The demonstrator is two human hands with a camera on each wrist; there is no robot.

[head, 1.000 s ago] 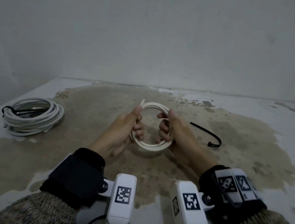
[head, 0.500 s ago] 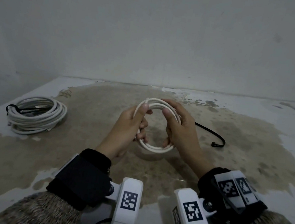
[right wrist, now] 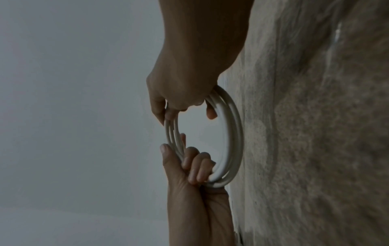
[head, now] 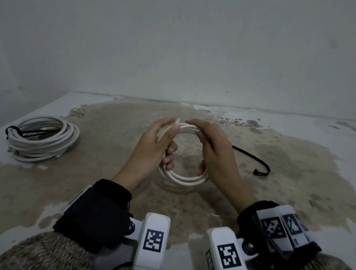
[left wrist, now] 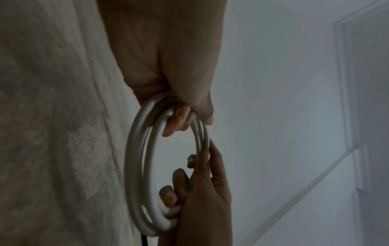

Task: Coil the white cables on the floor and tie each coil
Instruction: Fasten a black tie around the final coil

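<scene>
Both hands hold the small white coil [head: 182, 175] up off the floor, 1 on each side of the ring. The left hand [head: 152, 149] has its grip closed round the left side: the fingers [right wrist: 196, 168] curl in through the loop and the thumb lies along the outer turns, reaching up to the cable's free end [head: 177, 120], which pokes out at the top. The right hand [head: 216, 154] has its grip round the right side, thumb hooked under the lower turns and the fingers bent over the top arc, where their tips come close to the left thumb. Through the wrist cameras the coil [left wrist: 143, 166] shows about 3 turns lying together, the hands at opposite ends of the oval.

Just right of the hands a black tie [head: 256, 163] lies loose on the floor [head: 288, 191], curved, with a small hook at its near end. Well off to the left sits a larger white coil [head: 41, 139], already bound by a black tie [head: 15, 132] at its left edge. The floor is pale with a broad brown stain under the work, and a plain wall [head: 183, 42] stands behind.

Each wrist wears a black strap and a white camera block printed with a square black-and-white code marker [head: 153, 240]; I can read no words or brand on anything.
</scene>
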